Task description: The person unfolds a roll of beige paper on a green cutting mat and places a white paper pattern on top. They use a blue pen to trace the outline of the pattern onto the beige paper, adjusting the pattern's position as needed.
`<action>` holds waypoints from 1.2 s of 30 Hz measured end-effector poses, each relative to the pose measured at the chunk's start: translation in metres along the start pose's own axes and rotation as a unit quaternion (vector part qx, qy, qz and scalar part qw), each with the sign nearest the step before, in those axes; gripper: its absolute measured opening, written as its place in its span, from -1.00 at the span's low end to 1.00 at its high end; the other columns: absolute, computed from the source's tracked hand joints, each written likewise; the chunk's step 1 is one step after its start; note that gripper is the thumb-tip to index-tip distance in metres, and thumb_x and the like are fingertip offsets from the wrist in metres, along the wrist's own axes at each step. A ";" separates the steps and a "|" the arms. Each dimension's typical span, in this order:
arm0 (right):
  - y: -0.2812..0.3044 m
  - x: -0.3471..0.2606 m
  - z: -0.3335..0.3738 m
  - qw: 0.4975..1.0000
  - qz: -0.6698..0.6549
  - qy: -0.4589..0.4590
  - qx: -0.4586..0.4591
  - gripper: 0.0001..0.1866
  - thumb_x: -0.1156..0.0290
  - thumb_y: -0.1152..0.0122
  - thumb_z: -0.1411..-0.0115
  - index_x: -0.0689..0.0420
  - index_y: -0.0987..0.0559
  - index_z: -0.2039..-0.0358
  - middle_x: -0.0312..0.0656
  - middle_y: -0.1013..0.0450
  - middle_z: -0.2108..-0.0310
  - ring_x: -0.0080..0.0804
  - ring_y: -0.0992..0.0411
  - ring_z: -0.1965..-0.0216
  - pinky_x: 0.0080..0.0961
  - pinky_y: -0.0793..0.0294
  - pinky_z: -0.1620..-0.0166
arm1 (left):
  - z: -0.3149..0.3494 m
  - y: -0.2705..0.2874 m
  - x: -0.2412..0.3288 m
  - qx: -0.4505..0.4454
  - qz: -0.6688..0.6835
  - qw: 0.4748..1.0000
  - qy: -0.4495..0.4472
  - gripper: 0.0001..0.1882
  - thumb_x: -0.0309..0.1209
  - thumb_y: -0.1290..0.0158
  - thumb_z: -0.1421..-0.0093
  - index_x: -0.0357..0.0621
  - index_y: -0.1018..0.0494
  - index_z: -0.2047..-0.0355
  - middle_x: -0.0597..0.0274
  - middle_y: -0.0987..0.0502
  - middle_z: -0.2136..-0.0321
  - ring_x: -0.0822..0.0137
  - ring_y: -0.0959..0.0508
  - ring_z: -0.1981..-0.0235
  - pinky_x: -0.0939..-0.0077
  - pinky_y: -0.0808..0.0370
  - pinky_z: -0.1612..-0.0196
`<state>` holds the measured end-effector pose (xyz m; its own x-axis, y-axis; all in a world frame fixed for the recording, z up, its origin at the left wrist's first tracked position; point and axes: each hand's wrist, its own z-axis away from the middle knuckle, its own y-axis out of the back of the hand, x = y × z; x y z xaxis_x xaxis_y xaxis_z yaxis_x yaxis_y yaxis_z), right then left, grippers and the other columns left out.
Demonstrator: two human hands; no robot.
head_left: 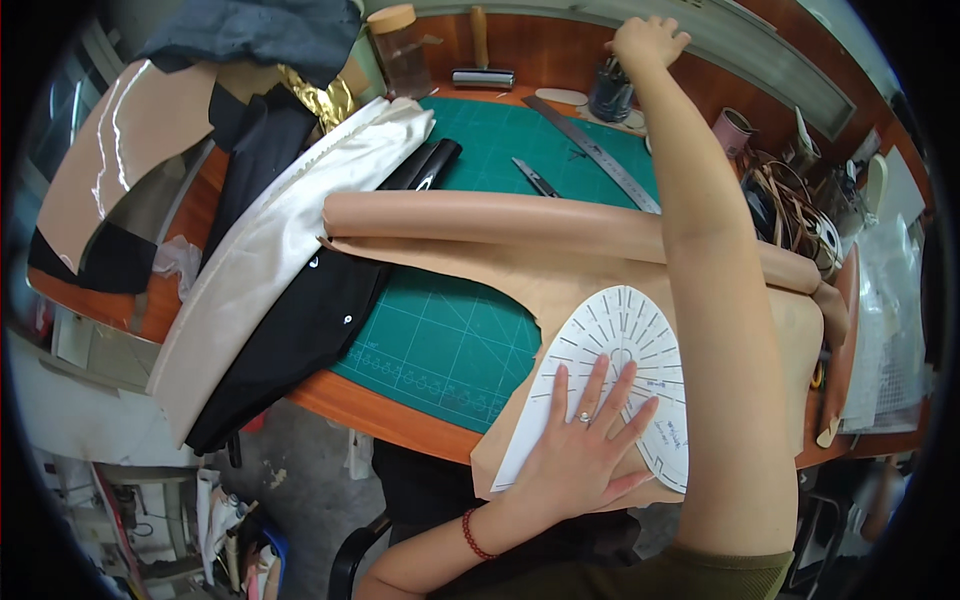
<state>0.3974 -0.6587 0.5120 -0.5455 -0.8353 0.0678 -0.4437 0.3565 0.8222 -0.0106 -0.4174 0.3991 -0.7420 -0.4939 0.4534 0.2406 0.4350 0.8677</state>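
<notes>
Seeing left hand [588,440] flat on template [648,365], lower right of centre, grasping nothing; I judge it stops slippage on the leather [500,216]. Right hand [648,43] above jar [610,98], top; grip I cannot tell.

One left hand [572,465] and one right hand [648,45], both bare; under the left fingers [596,380], one white paper template [625,320] on one partly rolled tan leather sheet [500,215]; on those fingers, one ring [584,417]; behind them, one red beaded bracelet [475,535]; just below the right fingers, one cup of tools [611,97]; left of the right fingers, one wooden-handled roller [482,77] and one lidded jar [402,55]; between the left and right fingers, one steel ruler [600,160] and one utility knife [537,178]; right of the right fingers, one pink can [733,132]
</notes>
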 end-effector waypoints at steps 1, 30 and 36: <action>0.000 0.006 -0.005 1.000 0.017 0.020 0.005 -0.64 0.20 -0.01 -0.34 -0.14 -0.72 0.00 -0.25 -0.47 -0.21 -0.20 -0.26 -0.28 0.00 -0.09 -0.25 | -0.002 0.001 0.000 0.000 -0.006 1.000 -0.004 -0.14 0.26 -0.03 -0.23 0.08 -0.26 -0.41 -0.16 -0.02 -0.47 -0.32 0.00 -0.47 -0.54 0.08 -0.35; -0.023 0.010 -0.072 0.934 -0.163 0.140 -0.286 -0.67 0.29 -0.25 -0.21 -0.14 -0.73 0.01 -0.23 -0.64 0.04 -0.16 -0.60 0.05 -0.26 -0.73 0.22 | 0.003 -0.006 0.000 0.033 -0.003 0.999 -0.011 -0.19 0.23 0.04 -0.29 0.00 -0.28 -0.38 -0.22 -0.07 -0.44 -0.36 -0.03 -0.45 -0.52 0.02 -0.34; -0.037 0.022 -0.081 0.955 -0.113 0.130 -0.243 -0.70 0.22 -0.31 -0.16 -0.13 -0.76 0.09 -0.25 -0.68 0.20 -0.22 -0.63 0.14 -0.21 -0.69 0.20 | 0.003 -0.008 -0.001 0.028 0.013 0.999 -0.018 -0.20 0.23 0.04 -0.30 -0.01 -0.28 -0.38 -0.22 -0.08 -0.44 -0.36 -0.03 -0.45 -0.52 0.02 -0.33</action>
<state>0.4596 -0.7241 0.5284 -0.2522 -0.9660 -0.0562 -0.1129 -0.0283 0.9932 -0.0138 -0.4187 0.3912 -0.7585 -0.4547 0.4668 0.2255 0.4889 0.8427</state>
